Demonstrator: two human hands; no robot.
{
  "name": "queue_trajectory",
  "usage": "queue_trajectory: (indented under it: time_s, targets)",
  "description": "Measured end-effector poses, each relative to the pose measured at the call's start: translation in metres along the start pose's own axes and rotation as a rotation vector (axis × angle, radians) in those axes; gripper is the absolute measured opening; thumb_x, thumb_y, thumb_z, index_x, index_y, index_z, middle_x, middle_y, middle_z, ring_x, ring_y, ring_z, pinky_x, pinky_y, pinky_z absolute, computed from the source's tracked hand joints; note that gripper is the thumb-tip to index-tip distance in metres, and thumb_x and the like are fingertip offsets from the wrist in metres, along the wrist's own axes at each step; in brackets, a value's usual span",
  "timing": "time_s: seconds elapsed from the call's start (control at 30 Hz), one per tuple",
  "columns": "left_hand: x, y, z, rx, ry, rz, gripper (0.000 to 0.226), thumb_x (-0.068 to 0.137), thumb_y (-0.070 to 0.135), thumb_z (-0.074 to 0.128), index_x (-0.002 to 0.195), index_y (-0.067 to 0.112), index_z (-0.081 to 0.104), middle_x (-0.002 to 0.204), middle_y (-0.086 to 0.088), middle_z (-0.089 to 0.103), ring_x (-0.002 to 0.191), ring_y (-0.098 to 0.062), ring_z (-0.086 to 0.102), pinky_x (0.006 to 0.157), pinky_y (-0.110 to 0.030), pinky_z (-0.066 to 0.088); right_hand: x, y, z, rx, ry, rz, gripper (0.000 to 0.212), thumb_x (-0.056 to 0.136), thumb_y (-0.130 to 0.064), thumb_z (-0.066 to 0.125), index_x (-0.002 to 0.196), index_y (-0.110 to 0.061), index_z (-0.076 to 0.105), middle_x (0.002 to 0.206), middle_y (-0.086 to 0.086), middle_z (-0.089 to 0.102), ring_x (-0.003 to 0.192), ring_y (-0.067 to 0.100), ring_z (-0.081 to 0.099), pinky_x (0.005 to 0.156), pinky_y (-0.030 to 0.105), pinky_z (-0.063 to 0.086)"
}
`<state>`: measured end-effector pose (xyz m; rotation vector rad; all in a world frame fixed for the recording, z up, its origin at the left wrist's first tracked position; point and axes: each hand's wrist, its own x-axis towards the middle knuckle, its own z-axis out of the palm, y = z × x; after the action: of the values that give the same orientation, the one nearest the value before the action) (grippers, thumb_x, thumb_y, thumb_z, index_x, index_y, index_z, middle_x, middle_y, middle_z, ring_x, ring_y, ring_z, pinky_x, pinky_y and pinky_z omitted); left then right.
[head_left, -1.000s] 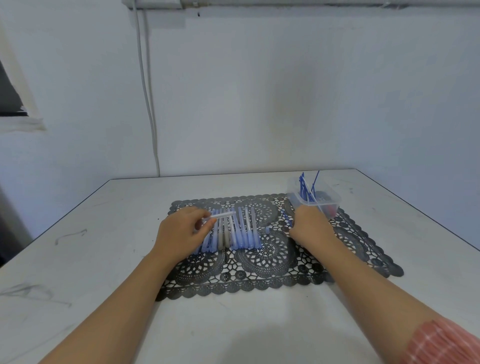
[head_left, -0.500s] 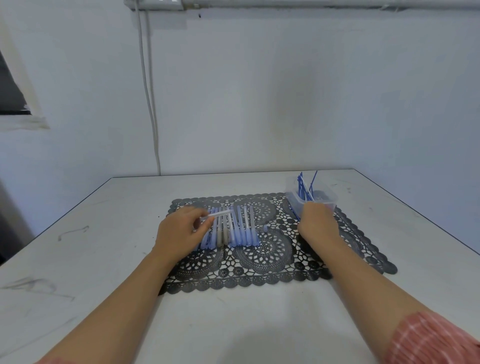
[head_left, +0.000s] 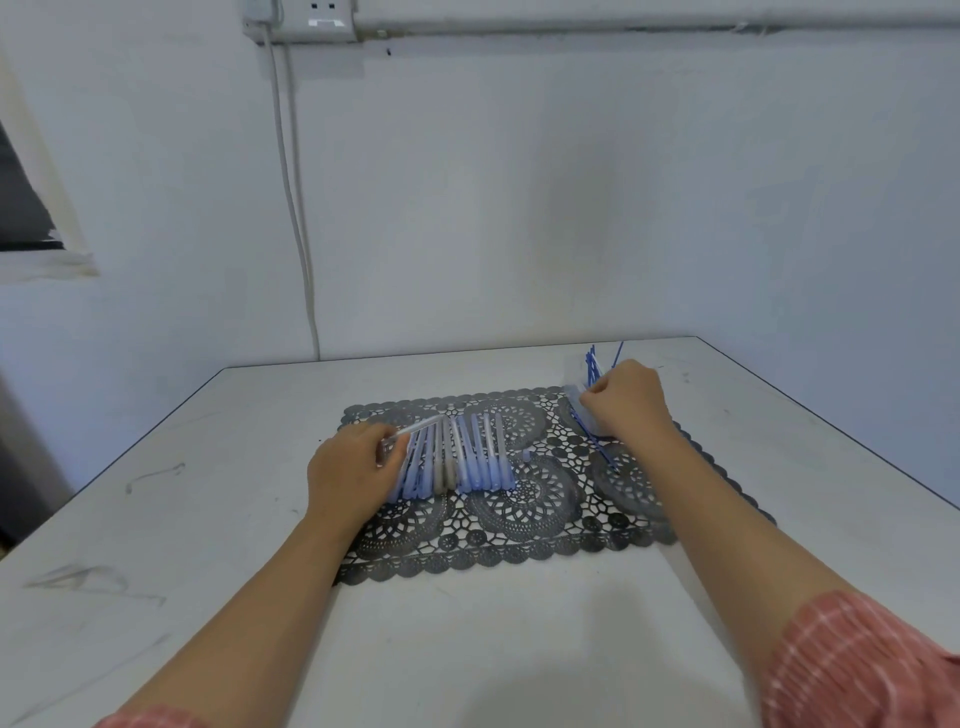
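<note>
My left hand (head_left: 348, 470) pinches the clear plastic pen barrel (head_left: 415, 429) left of centre, over the row of blue-capped pens (head_left: 467, 462), while my right hand (head_left: 631, 400) curls among the thin blue ink refills (head_left: 592, 364) at right (whether it grips one, I cannot tell), so I should draw just one straight up.

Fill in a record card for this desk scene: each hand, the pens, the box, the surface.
Left hand: holds a clear pen barrel
Right hand: fingers curled at the blue refills; grip hidden
Pens: row lying side by side on the black lace mat
Box: clear, holds the refills, at the mat's far right corner
Surface: white table under the mat
</note>
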<state>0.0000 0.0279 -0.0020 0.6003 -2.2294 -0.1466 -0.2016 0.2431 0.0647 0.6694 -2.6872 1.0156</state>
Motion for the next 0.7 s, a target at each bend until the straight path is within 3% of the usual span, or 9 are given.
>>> queue_trajectory:
  time_s: [0.17,0.23,0.33,0.43,0.5,0.6,0.7]
  targets:
    - [0.000,0.000,0.002,0.000,0.019,0.038,0.043,0.082,0.051,0.036,0.079,0.023,0.068,0.063,0.010,0.055,0.059,-0.012,0.050,0.050,-0.022,0.033,0.032,-0.002,0.002,0.070,-0.025,0.041,0.017,0.081,-0.003,0.054,0.081,0.003,0.071,0.082,0.016,0.068,0.081,0.028,0.063,0.063,0.026,0.047]
    - [0.001,0.000,0.002,-0.003,0.023,0.061,0.042,0.083,0.050,0.037,0.078,0.022,0.068,0.061,0.010,0.055,0.057,-0.012,0.050,0.050,-0.022,0.035,0.044,-0.005,-0.002,0.034,-0.033,0.061,0.014,0.079,0.002,0.054,0.069,0.002,0.065,0.070,0.014,0.062,0.075,0.030,0.060,0.056,0.025,0.042]
    - [0.002,0.000,0.002,-0.013,0.024,0.082,0.041,0.083,0.049,0.038,0.076,0.021,0.067,0.060,0.010,0.054,0.055,-0.011,0.049,0.052,-0.023,0.035,0.059,-0.006,-0.005,-0.041,-0.027,0.084,0.030,0.078,0.005,0.053,0.056,-0.008,0.036,0.056,0.006,0.040,0.071,0.025,0.049,0.057,0.026,0.035]
    - [0.003,0.000,0.003,-0.013,0.018,0.089,0.039,0.082,0.049,0.038,0.075,0.022,0.066,0.059,0.010,0.053,0.055,-0.010,0.048,0.054,-0.024,0.034,0.068,-0.002,-0.003,-0.116,-0.091,0.107,0.030,0.079,0.002,0.053,0.057,-0.008,0.036,0.061,0.005,0.041,0.072,0.025,0.048,0.055,0.025,0.038]
    - [0.004,0.000,0.003,-0.013,0.017,0.093,0.038,0.082,0.048,0.039,0.074,0.022,0.066,0.059,0.011,0.052,0.055,-0.011,0.048,0.055,-0.025,0.035,0.073,0.002,0.001,-0.141,-0.139,0.139,0.029,0.078,-0.005,0.060,0.057,-0.008,0.041,0.062,0.006,0.048,0.070,0.025,0.051,0.044,0.021,0.031]
    - [0.005,-0.001,0.004,-0.011,0.021,0.104,0.037,0.082,0.047,0.040,0.074,0.021,0.066,0.058,0.012,0.050,0.054,-0.010,0.046,0.056,-0.025,0.034,0.079,0.007,0.007,-0.146,-0.147,0.150,0.032,0.072,-0.014,0.073,0.059,-0.009,0.044,0.076,0.010,0.061,0.067,0.024,0.053,0.040,0.021,0.027]
    - [0.007,0.000,0.005,-0.005,0.021,0.111,0.038,0.082,0.047,0.040,0.075,0.022,0.067,0.058,0.013,0.048,0.054,-0.010,0.046,0.058,-0.027,0.035,0.079,0.005,0.009,-0.166,-0.141,0.135,0.037,0.066,-0.017,0.079,0.058,-0.009,0.043,0.068,0.007,0.055,0.067,0.024,0.055,0.039,0.021,0.027]
